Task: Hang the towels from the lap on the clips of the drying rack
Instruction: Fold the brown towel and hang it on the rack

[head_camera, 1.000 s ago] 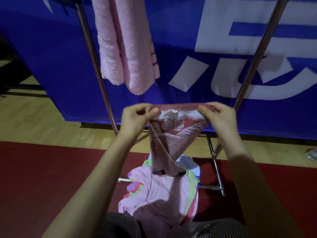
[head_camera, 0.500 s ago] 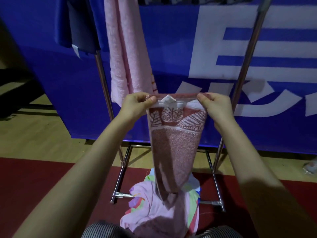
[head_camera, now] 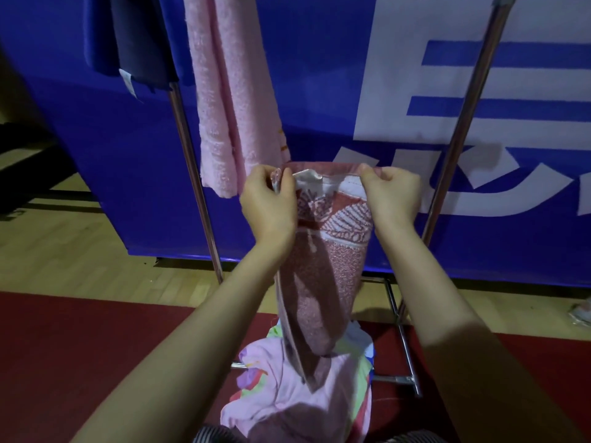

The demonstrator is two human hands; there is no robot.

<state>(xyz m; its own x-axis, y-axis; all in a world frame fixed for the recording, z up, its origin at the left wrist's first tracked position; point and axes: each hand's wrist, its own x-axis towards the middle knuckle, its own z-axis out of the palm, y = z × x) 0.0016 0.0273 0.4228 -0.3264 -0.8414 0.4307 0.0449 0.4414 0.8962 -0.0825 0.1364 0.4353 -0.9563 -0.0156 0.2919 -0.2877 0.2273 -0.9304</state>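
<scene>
In the upper left of the frame a dark blue cloth (head_camera: pixel 140 43) hangs by a shiny metal rack pole (head_camera: pixel 192 174). Just right of it hangs a fluffy light pink towel (head_camera: pixel 230 100). In the middle, the left hand (head_camera: pixel 270 203) pinches one top corner of a reddish-brown towel with white leaf shapes (head_camera: pixel 323 282). The right hand (head_camera: pixel 391 196) pinches the other corner. This towel hangs down to a pile of pink and colourful towels (head_camera: pixel 303 388) on the lap at the bottom.

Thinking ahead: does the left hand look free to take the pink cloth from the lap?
Probably not: the left hand pinches the patterned towel, whose tail lies on the pink cloth.
</scene>
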